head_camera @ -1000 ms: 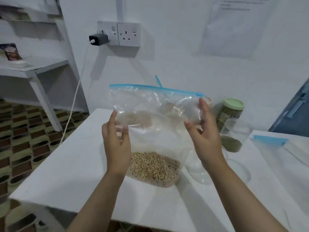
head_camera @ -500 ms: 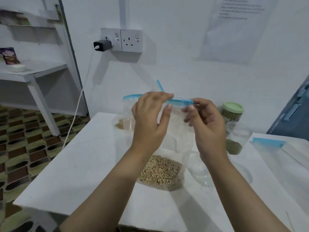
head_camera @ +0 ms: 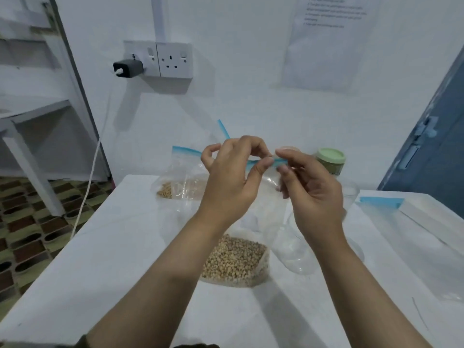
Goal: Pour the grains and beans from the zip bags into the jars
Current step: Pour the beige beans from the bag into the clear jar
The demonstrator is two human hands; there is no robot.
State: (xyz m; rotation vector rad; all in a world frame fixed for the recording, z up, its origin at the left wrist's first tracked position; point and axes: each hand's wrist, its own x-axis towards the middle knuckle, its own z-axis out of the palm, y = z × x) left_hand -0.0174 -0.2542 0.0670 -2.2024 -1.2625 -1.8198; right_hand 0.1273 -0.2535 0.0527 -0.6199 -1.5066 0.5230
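White wall [head_camera: 251, 96] ahead w/ a double socket [head_camera: 160, 60] at 11 o'clock, black charger [head_camera: 128, 67] plugged in, white cable [head_camera: 88, 187] dropping to the patterned tile floor [head_camera: 27, 222] at 9. Paper sheet [head_camera: 324, 41] taped up at 1, blue door [head_camera: 437, 146] at 3, white shelf unit [head_camera: 32, 116] at 10. I'm at a white table [head_camera: 100, 259] filling the lower view.

Zip bag [head_camera: 236, 259] stands upright in front of me, long axis vertical, blue zip strip up top running left-right, grains heaped in its bottom resting on the table. My left hand [head_camera: 231, 182] & right hand [head_camera: 311, 194] are both at the bag's top edge: left thumb + forefinger pinch the zip strip, right thumb + fingertips pinch it just beside, at 12 from the grain pile. Rest of both hands' fingers curl loosely.

Second zip bag [head_camera: 183, 182] w/ beans behind at 11, partly hidden by my left hand. Clear empty jar [head_camera: 296, 249] just right of the held bag, mostly behind my right wrist. Green-lidded jar [head_camera: 330, 160] at 1 near the wall. Flat empty bag w/ blue strip [head_camera: 381, 202] at 3
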